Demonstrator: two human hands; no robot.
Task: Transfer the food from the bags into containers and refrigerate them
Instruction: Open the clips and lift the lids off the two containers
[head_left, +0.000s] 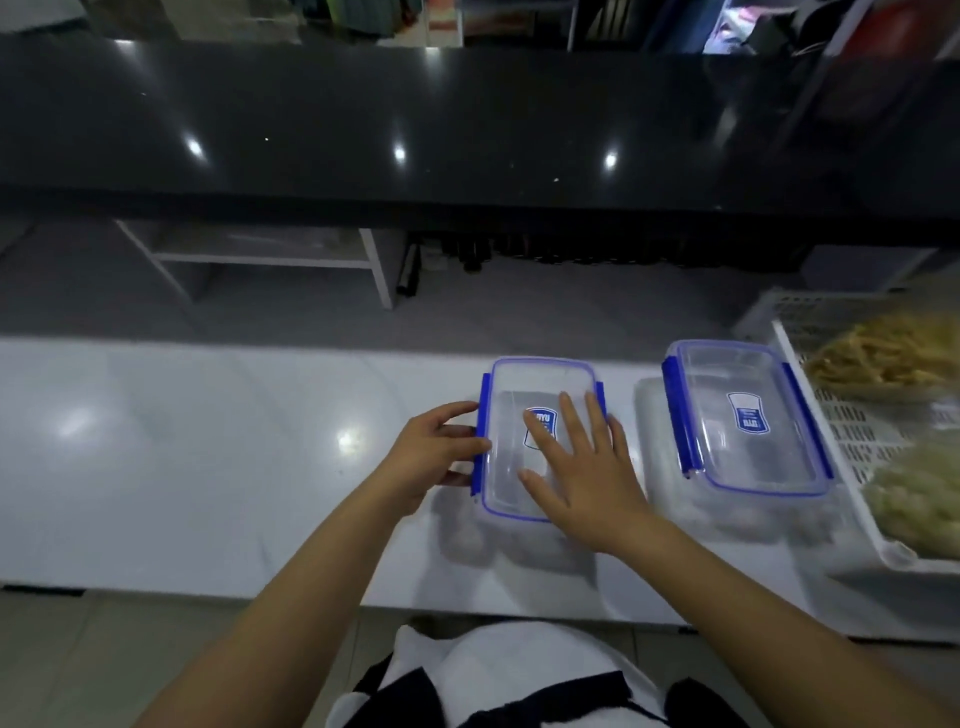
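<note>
Evidently early: both containers (540, 441) (748, 415) lidded and empty, bagged food (883, 358) unmoved in basket (810, 374); left hand (431, 457) fingers pinch the clasp, right hand (582, 462) flat on lid.

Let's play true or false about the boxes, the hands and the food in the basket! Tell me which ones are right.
1. Both clear boxes have lids on. True: the near box and the far box are both covered.
2. The right hand lies flat on the near box's lid. True.
3. The left hand holds a spoon. False: it grips that box's blue side clip.
4. The bagged food sits inside the boxes. False: it lies in the white basket.
</note>
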